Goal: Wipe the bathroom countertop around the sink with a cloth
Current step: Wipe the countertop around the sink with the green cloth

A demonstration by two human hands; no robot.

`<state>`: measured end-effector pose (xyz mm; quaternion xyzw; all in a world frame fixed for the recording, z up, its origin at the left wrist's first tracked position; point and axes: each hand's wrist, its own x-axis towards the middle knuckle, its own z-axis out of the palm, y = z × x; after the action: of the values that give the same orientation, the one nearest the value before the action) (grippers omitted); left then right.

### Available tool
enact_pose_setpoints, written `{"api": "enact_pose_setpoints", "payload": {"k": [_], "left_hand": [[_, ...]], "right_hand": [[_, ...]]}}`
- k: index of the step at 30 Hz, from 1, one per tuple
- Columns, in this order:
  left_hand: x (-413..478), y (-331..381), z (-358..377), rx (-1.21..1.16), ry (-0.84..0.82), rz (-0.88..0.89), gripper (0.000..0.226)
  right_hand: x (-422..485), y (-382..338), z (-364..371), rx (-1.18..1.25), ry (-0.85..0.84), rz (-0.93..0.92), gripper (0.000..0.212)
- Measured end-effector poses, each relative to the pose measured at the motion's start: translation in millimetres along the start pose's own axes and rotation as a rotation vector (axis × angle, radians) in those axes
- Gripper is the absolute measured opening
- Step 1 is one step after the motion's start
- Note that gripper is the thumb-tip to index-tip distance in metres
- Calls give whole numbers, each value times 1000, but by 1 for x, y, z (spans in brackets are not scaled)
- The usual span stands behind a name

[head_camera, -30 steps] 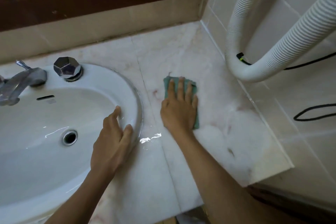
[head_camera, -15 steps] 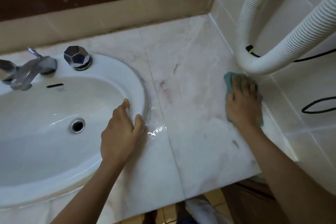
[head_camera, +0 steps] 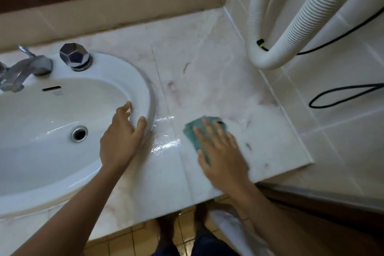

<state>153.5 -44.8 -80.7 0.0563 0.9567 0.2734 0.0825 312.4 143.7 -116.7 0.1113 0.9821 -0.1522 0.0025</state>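
A green cloth (head_camera: 194, 131) lies flat on the pale marble countertop (head_camera: 207, 72), right of the white oval sink (head_camera: 145, 81). My right hand (head_camera: 220, 151) presses on the cloth with straight, spread fingers and hides most of it. My left hand (head_camera: 120, 141) rests on the sink's right rim, fingers relaxed, holding nothing. A wet sheen lies on the counter between my two hands.
A chrome tap (head_camera: 22, 70) and a faceted chrome knob (head_camera: 73, 56) stand at the sink's back. A white ribbed hose (head_camera: 270, 56) loops down the tiled right wall, with black cables (head_camera: 336, 97) beside it. The counter's front edge drops to a tiled floor.
My right hand has swept the cloth from the right wall back toward the left and nearer the front edge. My left hand has stayed on the sink rim.
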Motion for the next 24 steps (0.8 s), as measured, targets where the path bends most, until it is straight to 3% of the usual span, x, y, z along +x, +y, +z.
{"api": "enact_pose_setpoints", "payload": {"k": [5, 10, 14, 17, 20, 22, 24], "left_hand": [[3, 2, -1, -64, 16, -28, 52], [5, 3, -5, -187, -11, -111, 43], [5, -3, -3, -177, 30, -122, 35], [-10, -16, -1, -28, 70, -140, 37], [-56, -47, -2, 195, 99, 86, 51], [-84, -70, -8, 243, 135, 164, 55], [-107, -88, -14, 193, 139, 128, 58]], "right_hand": [[28, 108, -33, -87, 31, 290, 63], [102, 54, -18, -86, 64, 464, 61], [74, -65, 17, 39, 114, 274, 64], [8, -100, 26, 38, -51, -30, 67], [-36, -43, 10, 1, -65, -151, 64], [-40, 15, -4, -50, -17, -29, 63], [-24, 61, -20, -91, -17, 123, 63]]}}
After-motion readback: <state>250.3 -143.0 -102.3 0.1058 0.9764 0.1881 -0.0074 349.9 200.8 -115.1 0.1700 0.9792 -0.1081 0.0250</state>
